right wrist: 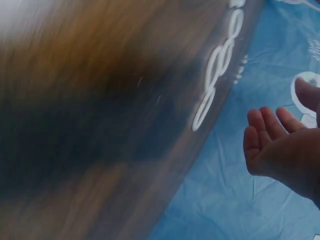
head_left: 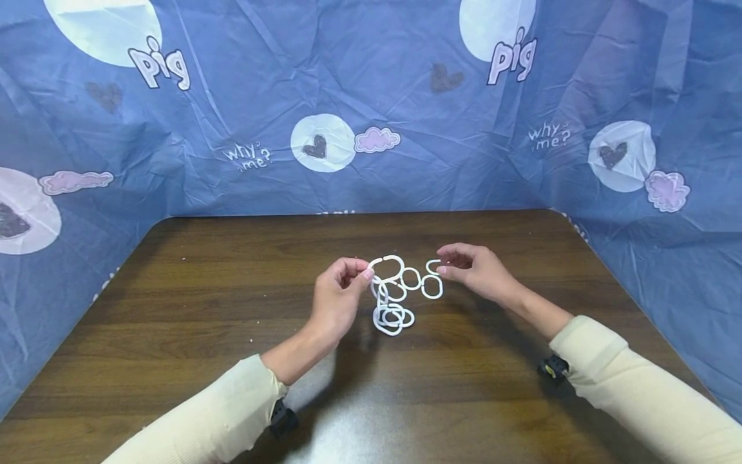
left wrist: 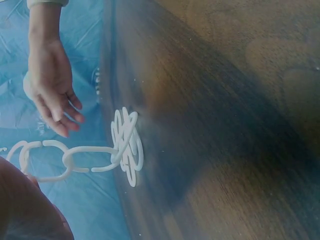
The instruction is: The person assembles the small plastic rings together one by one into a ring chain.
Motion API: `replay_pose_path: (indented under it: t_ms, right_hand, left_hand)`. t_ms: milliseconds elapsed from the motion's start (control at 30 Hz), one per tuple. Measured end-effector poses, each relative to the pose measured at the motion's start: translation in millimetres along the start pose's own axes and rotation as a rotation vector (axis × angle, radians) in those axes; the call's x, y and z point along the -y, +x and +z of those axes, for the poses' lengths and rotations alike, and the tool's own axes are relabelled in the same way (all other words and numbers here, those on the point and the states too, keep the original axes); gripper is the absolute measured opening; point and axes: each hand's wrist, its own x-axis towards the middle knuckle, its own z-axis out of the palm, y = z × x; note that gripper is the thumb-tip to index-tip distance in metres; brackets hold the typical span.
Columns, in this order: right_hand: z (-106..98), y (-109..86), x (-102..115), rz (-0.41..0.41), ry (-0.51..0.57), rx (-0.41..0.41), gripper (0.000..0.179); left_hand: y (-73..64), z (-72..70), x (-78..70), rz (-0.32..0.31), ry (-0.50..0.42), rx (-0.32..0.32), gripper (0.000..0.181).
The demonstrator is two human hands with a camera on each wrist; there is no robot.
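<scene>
A chain of white plastic split rings [head_left: 410, 278] stretches between the two hands, part of it lying on the table. My left hand [head_left: 339, 293] pinches a ring near the chain's raised part between thumb and forefinger. From there, linked rings [left wrist: 90, 149] run down to a heap of rings [left wrist: 129, 145] on the tabletop. At the chain's right end is a C-shaped ring [head_left: 430, 266], close to the fingertips of my right hand [head_left: 478, 270]. The right wrist view shows that hand with thumb and loosely bent fingers [right wrist: 272, 120] apart, nothing between them.
The dark brown wooden table [head_left: 203, 290] carries a few tiny white specks. A blue printed cloth [head_left: 371, 77] hangs behind it and along both sides. Small black devices [head_left: 283, 419] are strapped at both wrists, below cream sleeves [head_left: 591, 351].
</scene>
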Motion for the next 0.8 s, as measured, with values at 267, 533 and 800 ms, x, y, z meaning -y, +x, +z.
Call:
replay_pose_path:
  t_ms: [267,533,800]
  right_hand:
    - [3,3.6,-17,-0.086,-0.285,0.083,0.054]
    - [13,6.0,-26,-0.08,-0.436,0.189,0.065]
    - [24,7.0,-29,-0.069,-0.548,0.209,0.07]
  left_hand:
    - [0.7,-1.0,2.3,0.0,-0.012,0.004,0.011]
    - [0.7,-2.2,2.3,-0.011,-0.006,0.013,0.01]
    - [0.7,-1.3,2.2,-0.013,0.007,0.013,0.011]
